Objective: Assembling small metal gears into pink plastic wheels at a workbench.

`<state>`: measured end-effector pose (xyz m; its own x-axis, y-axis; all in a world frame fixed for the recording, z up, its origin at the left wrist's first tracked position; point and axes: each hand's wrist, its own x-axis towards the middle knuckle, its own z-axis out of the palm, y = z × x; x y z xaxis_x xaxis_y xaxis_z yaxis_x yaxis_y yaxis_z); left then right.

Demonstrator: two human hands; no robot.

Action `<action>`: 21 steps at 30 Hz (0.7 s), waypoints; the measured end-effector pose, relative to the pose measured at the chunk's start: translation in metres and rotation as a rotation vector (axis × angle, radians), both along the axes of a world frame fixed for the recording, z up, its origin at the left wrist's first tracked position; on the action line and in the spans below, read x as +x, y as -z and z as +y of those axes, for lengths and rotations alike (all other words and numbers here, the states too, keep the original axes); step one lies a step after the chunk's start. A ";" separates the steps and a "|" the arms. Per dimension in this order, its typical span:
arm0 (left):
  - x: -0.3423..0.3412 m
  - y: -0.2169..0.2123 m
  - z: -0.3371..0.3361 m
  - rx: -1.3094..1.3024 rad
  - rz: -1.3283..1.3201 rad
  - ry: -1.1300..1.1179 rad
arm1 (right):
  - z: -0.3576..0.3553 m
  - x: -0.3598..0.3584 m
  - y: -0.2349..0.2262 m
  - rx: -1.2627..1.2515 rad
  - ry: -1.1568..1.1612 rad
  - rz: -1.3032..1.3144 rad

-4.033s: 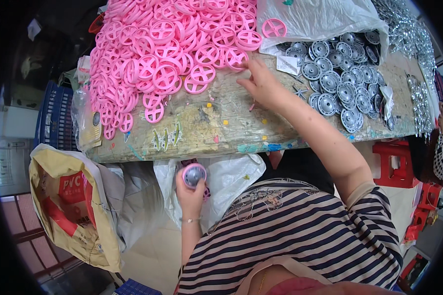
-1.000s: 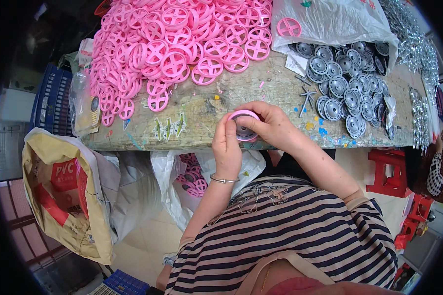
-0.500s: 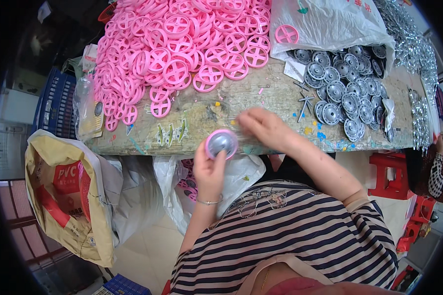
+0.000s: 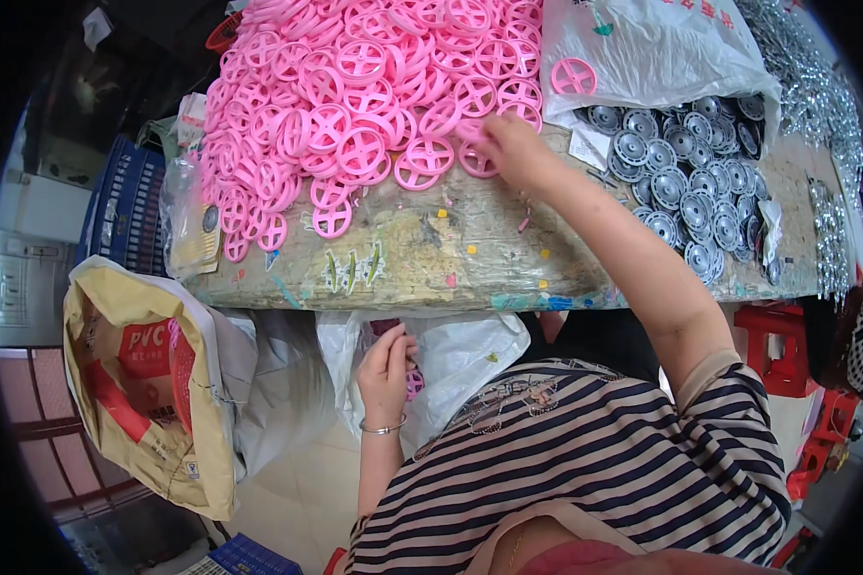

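My right hand (image 4: 516,151) reaches to the near right edge of a big heap of pink spoked wheel rings (image 4: 360,144). Its fingers are closed on one pink wheel ring (image 4: 470,131). My left hand (image 4: 384,376) is below the table's front edge, over a white plastic bag (image 4: 470,347). Its fingers are stretched out, with nothing seen in them. Inside the bag, pink and dark wheels (image 4: 413,384) show partly behind this hand. A pile of grey wheel discs (image 4: 695,196) lies on the table to the right of my right forearm.
A white plastic sack (image 4: 657,53) with a pink ring on it lies behind the discs. Silver tinsel (image 4: 815,105) hangs at the far right. The worn table (image 4: 403,273) holds small coloured scraps. A large yellow-lined sack (image 4: 153,383) stands at left, red stools (image 4: 777,350) at right.
My right hand has moved up and away to the pink heap and taken hold of a ring. My left hand has dropped to the bag; the pink-rimmed grey wheel has left it.
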<state>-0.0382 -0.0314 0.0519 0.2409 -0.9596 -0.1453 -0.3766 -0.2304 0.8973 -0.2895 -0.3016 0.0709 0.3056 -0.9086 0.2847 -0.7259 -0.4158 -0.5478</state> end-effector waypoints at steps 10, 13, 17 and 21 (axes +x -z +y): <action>-0.113 -0.018 -0.112 -0.062 0.938 0.197 | 0.116 -0.045 -0.038 0.583 -0.268 -0.414; -0.121 -0.012 -0.117 0.022 0.829 0.283 | 0.091 -0.098 -0.027 0.257 0.116 -0.257; -0.119 -0.006 -0.115 0.041 0.873 0.276 | 0.056 -0.172 -0.015 -0.316 0.260 0.222; -0.114 -0.001 -0.116 0.017 1.072 0.259 | 0.045 -0.174 0.006 -0.299 0.211 0.346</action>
<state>-0.1518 -0.1479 0.0532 -0.2265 -0.9587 -0.1721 0.5565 -0.2724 0.7850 -0.4636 -0.2563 0.0646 0.2463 -0.8551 0.4562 -0.9293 -0.3419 -0.1392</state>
